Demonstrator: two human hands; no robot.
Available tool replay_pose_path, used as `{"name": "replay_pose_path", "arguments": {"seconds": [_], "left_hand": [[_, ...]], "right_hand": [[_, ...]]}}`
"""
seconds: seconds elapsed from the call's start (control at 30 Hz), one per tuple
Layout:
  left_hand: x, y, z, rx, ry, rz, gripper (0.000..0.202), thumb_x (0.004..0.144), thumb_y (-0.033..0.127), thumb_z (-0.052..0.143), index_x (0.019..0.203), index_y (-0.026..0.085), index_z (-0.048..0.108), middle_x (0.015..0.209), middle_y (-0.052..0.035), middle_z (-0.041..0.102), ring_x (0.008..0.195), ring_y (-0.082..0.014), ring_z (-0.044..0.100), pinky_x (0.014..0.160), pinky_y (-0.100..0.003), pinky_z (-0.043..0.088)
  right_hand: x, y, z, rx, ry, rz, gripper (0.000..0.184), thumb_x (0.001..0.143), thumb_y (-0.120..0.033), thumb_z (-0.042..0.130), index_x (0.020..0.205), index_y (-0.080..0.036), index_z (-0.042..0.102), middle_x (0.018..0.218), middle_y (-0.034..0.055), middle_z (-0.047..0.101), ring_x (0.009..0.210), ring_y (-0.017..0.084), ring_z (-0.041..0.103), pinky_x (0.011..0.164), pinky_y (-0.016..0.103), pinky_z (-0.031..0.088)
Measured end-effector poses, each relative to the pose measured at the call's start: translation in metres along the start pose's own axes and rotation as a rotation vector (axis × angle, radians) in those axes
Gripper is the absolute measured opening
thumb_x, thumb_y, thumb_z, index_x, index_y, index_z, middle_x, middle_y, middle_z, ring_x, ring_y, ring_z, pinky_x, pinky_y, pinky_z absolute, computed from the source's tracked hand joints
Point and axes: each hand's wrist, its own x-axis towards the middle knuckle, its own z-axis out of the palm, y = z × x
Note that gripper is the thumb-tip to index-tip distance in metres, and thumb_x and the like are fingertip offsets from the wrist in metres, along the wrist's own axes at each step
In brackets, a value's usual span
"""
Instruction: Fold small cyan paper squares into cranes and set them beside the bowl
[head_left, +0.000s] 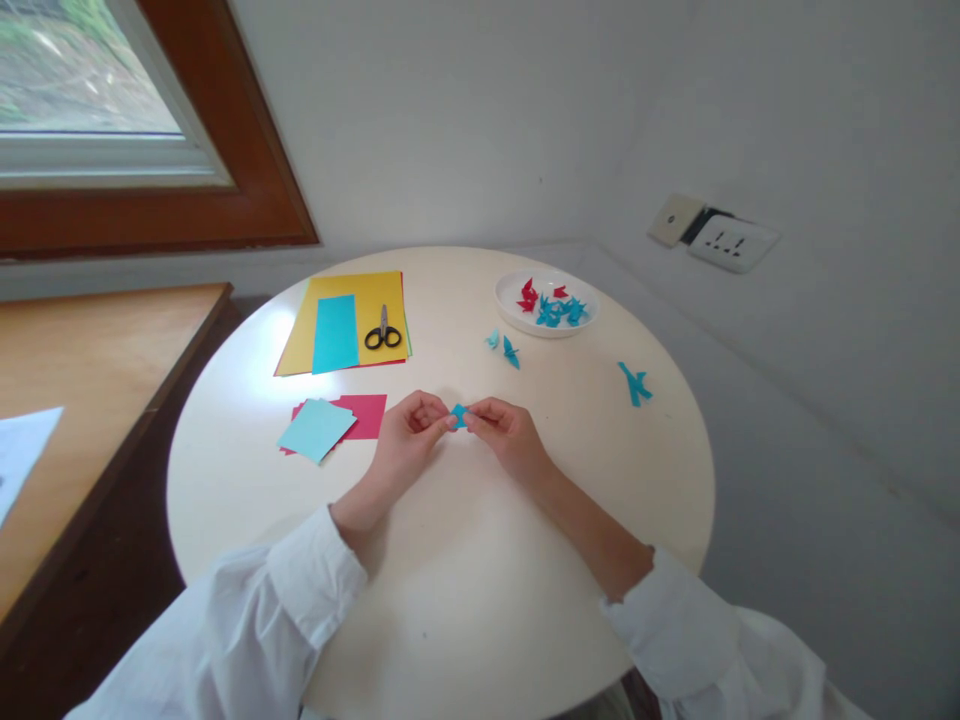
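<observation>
A small folded piece of blue paper [459, 415] is pinched between both my hands above the middle of the table. My left hand [411, 425] grips its left edge with thumb and forefinger. On the other side, my right hand [510, 430] pinches its right edge the same way. Just beyond my hands lie a dark blue paper crane [511, 352] and a pale blue folded paper figure [493, 339]. Left of my left hand, light blue paper squares [316, 431] rest on pinkish-red paper squares [367, 416].
Black-handled scissors [383, 332] and a blue paper strip [336, 334] lie on yellow sheets [300, 322]. A white plate [504, 309] at the back right holds several red and blue folded figures. Blue paper scraps [636, 383] lie near the right edge. A wooden desk [112, 345] stands left.
</observation>
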Motion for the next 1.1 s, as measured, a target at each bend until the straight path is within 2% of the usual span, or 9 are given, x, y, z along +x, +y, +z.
{"name": "replay_pose_path", "arguments": {"seconds": [0.13, 0.33, 0.47, 0.7, 0.8, 1.0, 1.1], "left_hand": [[0.0, -0.002, 0.0, -0.015, 0.007, -0.003, 0.02, 0.066, 0.029, 0.07, 0.069, 0.016, 0.055, 0.055, 0.0049, 0.052, 0.049, -0.0062, 0.046, 0.046, -0.019, 0.036], [0.001, -0.008, 0.0, -0.019, -0.03, -0.019, 0.023, 0.067, 0.028, 0.069, 0.084, 0.016, 0.06, 0.069, -0.0006, 0.063, 0.062, -0.0103, 0.058, 0.057, -0.021, 0.046], [0.001, -0.01, -0.001, -0.004, -0.041, 0.015, 0.02, 0.068, 0.028, 0.068, 0.081, 0.015, 0.062, 0.075, -0.0042, 0.066, 0.066, -0.0128, 0.061, 0.061, -0.024, 0.048], [0.001, -0.009, -0.001, 0.031, -0.037, 0.102, 0.016, 0.068, 0.028, 0.067, 0.077, 0.016, 0.061, 0.075, -0.0036, 0.065, 0.069, -0.0132, 0.06, 0.063, -0.025, 0.05], [0.001, -0.009, -0.002, 0.053, -0.039, 0.131, 0.016, 0.07, 0.029, 0.066, 0.078, 0.017, 0.06, 0.078, -0.0043, 0.065, 0.072, -0.014, 0.061, 0.066, -0.026, 0.05], [0.001, -0.01, -0.002, 0.079, -0.058, 0.171, 0.013, 0.072, 0.028, 0.064, 0.079, 0.017, 0.061, 0.082, -0.0055, 0.067, 0.076, -0.0151, 0.062, 0.069, -0.028, 0.051], [0.002, -0.012, -0.003, 0.121, -0.031, 0.21, 0.012, 0.073, 0.025, 0.063, 0.082, 0.018, 0.064, 0.087, -0.0067, 0.066, 0.083, -0.0162, 0.062, 0.075, -0.03, 0.05]], "right_hand": [[-0.001, -0.001, 0.001, -0.021, 0.071, -0.024, 0.017, 0.064, -0.034, 0.068, 0.066, -0.018, 0.063, 0.068, 0.0007, 0.067, 0.067, 0.015, 0.061, 0.067, 0.029, 0.049], [-0.003, 0.0, 0.003, -0.153, 0.082, -0.151, 0.009, 0.068, -0.027, 0.063, 0.066, -0.018, 0.062, 0.067, 0.0011, 0.064, 0.065, 0.014, 0.059, 0.062, 0.027, 0.047], [-0.005, -0.001, 0.003, -0.253, 0.1, -0.262, 0.006, 0.072, -0.024, 0.06, 0.068, -0.019, 0.061, 0.07, 0.0008, 0.063, 0.068, 0.014, 0.058, 0.062, 0.026, 0.047], [-0.007, -0.004, 0.003, -0.344, 0.089, -0.395, 0.006, 0.075, -0.021, 0.057, 0.07, -0.02, 0.061, 0.071, 0.0014, 0.062, 0.069, 0.014, 0.056, 0.063, 0.028, 0.047], [-0.006, -0.002, 0.003, -0.302, 0.099, -0.355, 0.006, 0.075, -0.023, 0.058, 0.071, -0.021, 0.063, 0.075, 0.0024, 0.061, 0.074, 0.014, 0.057, 0.066, 0.028, 0.049], [-0.003, 0.006, 0.004, -0.03, 0.076, -0.146, 0.01, 0.07, -0.029, 0.063, 0.073, -0.02, 0.066, 0.094, 0.0062, 0.064, 0.088, 0.016, 0.062, 0.078, 0.031, 0.052], [-0.002, 0.008, 0.005, 0.037, 0.068, -0.12, 0.011, 0.068, -0.03, 0.066, 0.072, -0.02, 0.067, 0.095, 0.0064, 0.066, 0.089, 0.017, 0.063, 0.084, 0.034, 0.051]]}}
